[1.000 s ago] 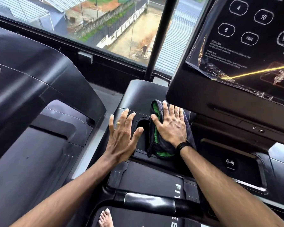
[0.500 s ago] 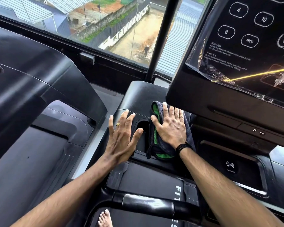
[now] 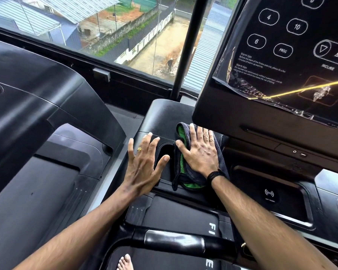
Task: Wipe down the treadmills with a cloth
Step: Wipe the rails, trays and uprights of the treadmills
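Note:
I stand on a black treadmill whose console (image 3: 281, 61) fills the upper right. My right hand (image 3: 200, 151) lies flat with straight fingers on a dark grey cloth with a green inner side (image 3: 180, 166), pressing it onto the console's left tray, just under the display's lower edge. My left hand (image 3: 144, 164) rests flat, fingers spread, on the tray's left rim beside a cup-holder recess (image 3: 165, 158); its thumb reaches over the recess. The cloth's lower fold hangs over the tray's front lip.
A second black treadmill (image 3: 37, 117) stands close on the left. A handlebar grip (image 3: 174, 240) crosses below my arms, and a bare foot (image 3: 125, 262) shows on the belt. A wireless charging pad (image 3: 269, 193) sits right of the cloth. A window (image 3: 125, 32) and pillar (image 3: 185, 47) lie ahead.
Both hands and the cloth stay in almost the same place; the view has shifted slightly, and my right hand with the cloth has edged a little toward the display.

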Demonstrator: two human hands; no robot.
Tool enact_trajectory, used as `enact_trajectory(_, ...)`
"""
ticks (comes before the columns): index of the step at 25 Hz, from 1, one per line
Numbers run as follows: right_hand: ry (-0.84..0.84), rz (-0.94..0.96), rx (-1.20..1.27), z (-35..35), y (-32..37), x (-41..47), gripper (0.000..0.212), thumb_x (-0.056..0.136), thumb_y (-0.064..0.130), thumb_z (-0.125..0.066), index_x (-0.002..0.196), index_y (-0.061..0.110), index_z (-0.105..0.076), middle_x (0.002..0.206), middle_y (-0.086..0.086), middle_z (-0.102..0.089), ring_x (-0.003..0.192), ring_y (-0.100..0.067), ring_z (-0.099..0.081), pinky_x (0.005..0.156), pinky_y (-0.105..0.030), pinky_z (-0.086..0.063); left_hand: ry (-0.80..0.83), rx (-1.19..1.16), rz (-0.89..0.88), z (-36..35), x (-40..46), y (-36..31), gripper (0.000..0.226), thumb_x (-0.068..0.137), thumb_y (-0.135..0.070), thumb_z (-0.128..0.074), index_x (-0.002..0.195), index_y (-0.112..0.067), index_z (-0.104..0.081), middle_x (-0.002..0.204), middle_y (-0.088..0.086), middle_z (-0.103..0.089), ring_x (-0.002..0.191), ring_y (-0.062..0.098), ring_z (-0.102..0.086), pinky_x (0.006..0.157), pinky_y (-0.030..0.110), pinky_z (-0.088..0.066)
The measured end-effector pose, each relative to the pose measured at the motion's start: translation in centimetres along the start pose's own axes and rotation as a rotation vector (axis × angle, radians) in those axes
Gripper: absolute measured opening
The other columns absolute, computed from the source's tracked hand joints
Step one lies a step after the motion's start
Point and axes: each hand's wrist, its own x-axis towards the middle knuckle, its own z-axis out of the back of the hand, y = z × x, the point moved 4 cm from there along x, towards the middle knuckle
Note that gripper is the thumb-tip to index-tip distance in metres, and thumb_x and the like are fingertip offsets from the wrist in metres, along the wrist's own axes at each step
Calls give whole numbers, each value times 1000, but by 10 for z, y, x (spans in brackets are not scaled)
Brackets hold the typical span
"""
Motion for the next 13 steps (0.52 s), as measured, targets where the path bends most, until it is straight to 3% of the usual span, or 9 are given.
enact_trajectory(2, 5, 76, -8, -1, -1, -14, 96, 85, 75, -7, 160, 15, -7, 166, -14, -3, 154, -25, 5, 124, -41, 7, 5, 22, -27, 0, -2, -1, 82, 99, -66, -5, 151, -11, -35, 161, 13, -26, 150, 20, -26, 122, 46, 13)
enact_trajectory(7, 52, 327, -79, 7, -41, -51, 84, 92, 67, -20, 159, 17, -12, 167, -10, -2, 154, -19, 7, 124, -39, 3, -20, -127, -21, -2, -12, -18, 80, 98, -65, -1, 149, -16, -37, 161, 8, -28, 150, 16, -26, 123, 45, 11)
enact_trajectory(10, 101, 353, -77, 13, -66, -65, 80, 94, 63, -20, 159, 19, -5, 166, -6, 5, 152, -14, 15, 124, -36, 6, 14, -168, -75, -10, -13, -47, 78, 97, -65, -1, 149, -18, -37, 160, 6, -29, 146, 17, -33, 123, 45, 9)
enact_trajectory(13, 129, 367, -95, 16, -86, -75, 77, 96, 60, -18, 159, 20, 0, 166, -3, 10, 152, -14, 17, 123, -36, 8, 56, -161, -158, -19, -16, -77, 78, 97, -65, -1, 149, -18, -36, 161, 5, -28, 148, 15, -28, 123, 47, 6)
